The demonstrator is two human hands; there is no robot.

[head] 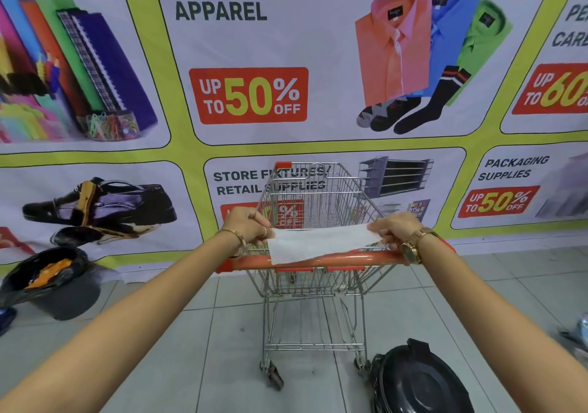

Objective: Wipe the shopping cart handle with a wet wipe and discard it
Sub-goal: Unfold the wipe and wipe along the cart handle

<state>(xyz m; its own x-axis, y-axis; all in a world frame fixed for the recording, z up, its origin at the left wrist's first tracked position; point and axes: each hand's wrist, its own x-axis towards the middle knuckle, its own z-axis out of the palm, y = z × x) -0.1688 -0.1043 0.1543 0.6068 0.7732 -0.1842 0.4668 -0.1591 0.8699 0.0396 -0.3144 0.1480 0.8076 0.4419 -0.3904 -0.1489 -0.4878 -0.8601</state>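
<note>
A wire shopping cart [313, 209] stands in front of me, its orange handle [251, 263] running across the near end. A white wet wipe [315, 242] is stretched flat just above the handle, its lower edge hanging over the bar. My left hand [246, 226] pinches the wipe's left end and my right hand [394, 229] pinches its right end. Both hands hover slightly beyond the handle, over the cart's basket.
An open black bin [51, 285] lined with a black bag holding orange rubbish sits on the floor at the left. A black bin with a closed lid [416, 384] stands by the cart's right rear wheel. A large printed banner [286, 62] covers the wall behind. The floor is grey tile.
</note>
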